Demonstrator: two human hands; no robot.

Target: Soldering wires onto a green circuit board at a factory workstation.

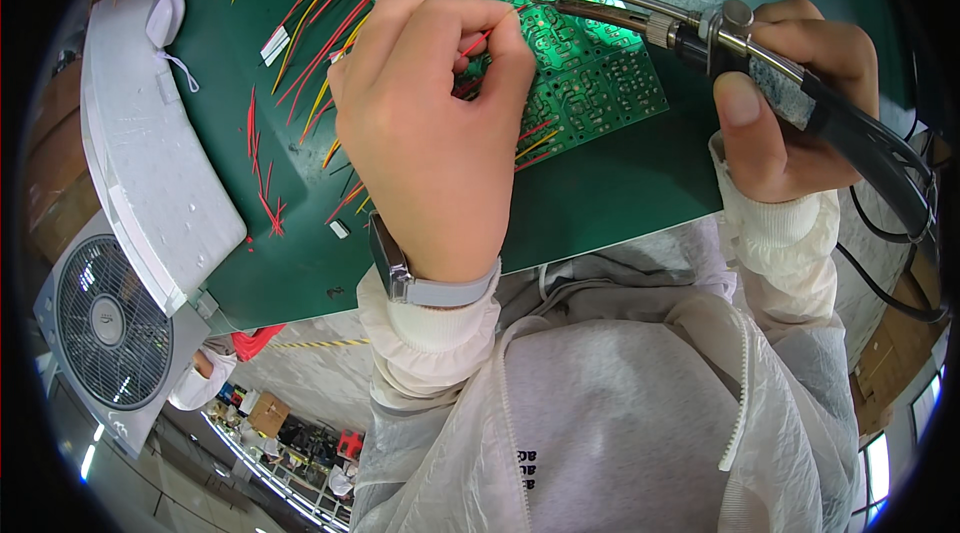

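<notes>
A green circuit board panel (590, 98) lies on the table, with red and yellow wires running off its left side. My left hand (430, 103) is over the board's left part, thumb and forefinger pinched on a red wire (478, 43). Gripped in my right hand (800, 98) is a soldering iron (690, 31) with a thin curved metal tube fixed alongside it. Its tip meets the board close to the end of the pinched wire; whether they touch is too small to tell. My left palm hides part of the wires and board.
Loose short red wires (262, 173) and a small white connector (338, 229) lie on the green table (600, 203). A white foam piece (160, 153) stands along the left edge, beside a grey fan (110, 318). The iron's black cable (880, 288) hangs at right.
</notes>
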